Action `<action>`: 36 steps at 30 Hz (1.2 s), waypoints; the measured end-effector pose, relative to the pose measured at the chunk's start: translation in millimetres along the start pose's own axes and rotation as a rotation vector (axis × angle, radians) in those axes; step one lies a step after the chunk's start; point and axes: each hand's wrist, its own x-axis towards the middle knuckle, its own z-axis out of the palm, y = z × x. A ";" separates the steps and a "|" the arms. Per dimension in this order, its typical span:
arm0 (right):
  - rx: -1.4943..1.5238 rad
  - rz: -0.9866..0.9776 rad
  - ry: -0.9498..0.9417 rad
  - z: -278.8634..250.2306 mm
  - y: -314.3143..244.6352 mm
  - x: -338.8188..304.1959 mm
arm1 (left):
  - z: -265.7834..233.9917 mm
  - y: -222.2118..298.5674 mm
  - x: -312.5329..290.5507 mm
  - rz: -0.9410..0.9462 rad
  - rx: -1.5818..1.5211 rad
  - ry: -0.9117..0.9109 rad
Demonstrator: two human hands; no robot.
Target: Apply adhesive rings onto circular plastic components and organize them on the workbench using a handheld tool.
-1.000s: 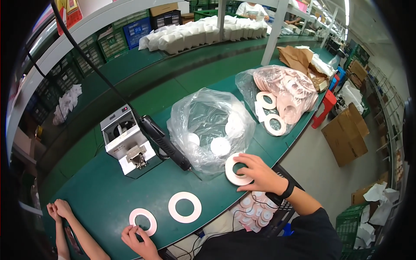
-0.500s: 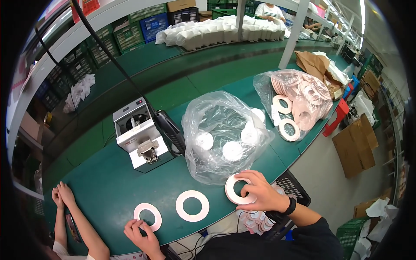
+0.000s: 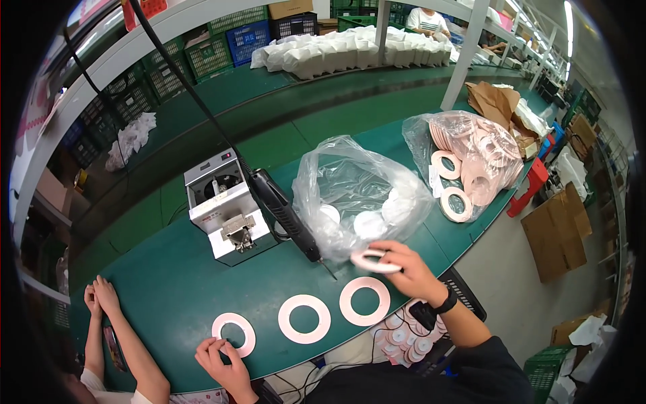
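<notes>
Three flat, pale pink rings lie in a row along the near side of the table: a left ring [image 3: 247, 342], a middle ring [image 3: 287, 330] and a right ring [image 3: 348, 312]. At the left ring's near edge, the bent fingers of my left hand [image 3: 223, 367] grip its rim. My right hand [image 3: 412, 273] holds another pale ring [image 3: 367, 262], slightly blurred and tilted, above the table's front edge. Behind it sits a clear plastic bag [image 3: 323, 161] with several round white pieces inside. A black electric screwdriver [image 3: 286, 215] hangs over the table, its bit beside the right ring.
A grey and white machine [image 3: 219, 202] stands behind the rings. A bag of pale rings [image 3: 474, 158] sits at the far right. Another person's forearms and hands [image 3: 108, 296] rest at the left. Below the front edge, a dark crate [image 3: 464, 296] stands beside many loose round pieces [image 3: 404, 340].
My right hand has lifted away from the table, leaving a ring lying beside the middle one while holding another. The screwdriver has swung toward me. My left hand stays at the left ring.
</notes>
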 end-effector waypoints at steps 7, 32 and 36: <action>-0.539 -0.134 0.288 -59.4 60.7 23.4 | 4.5 1.6 -0.1 0.041 -0.017 0.025; -0.264 -0.163 -0.445 22.2 -86.0 65.0 | -7.1 2.4 0.3 0.018 0.001 0.053; -0.279 0.012 -0.015 -53.2 -70.7 35.7 | -11.9 -2.8 2.4 0.047 0.031 0.065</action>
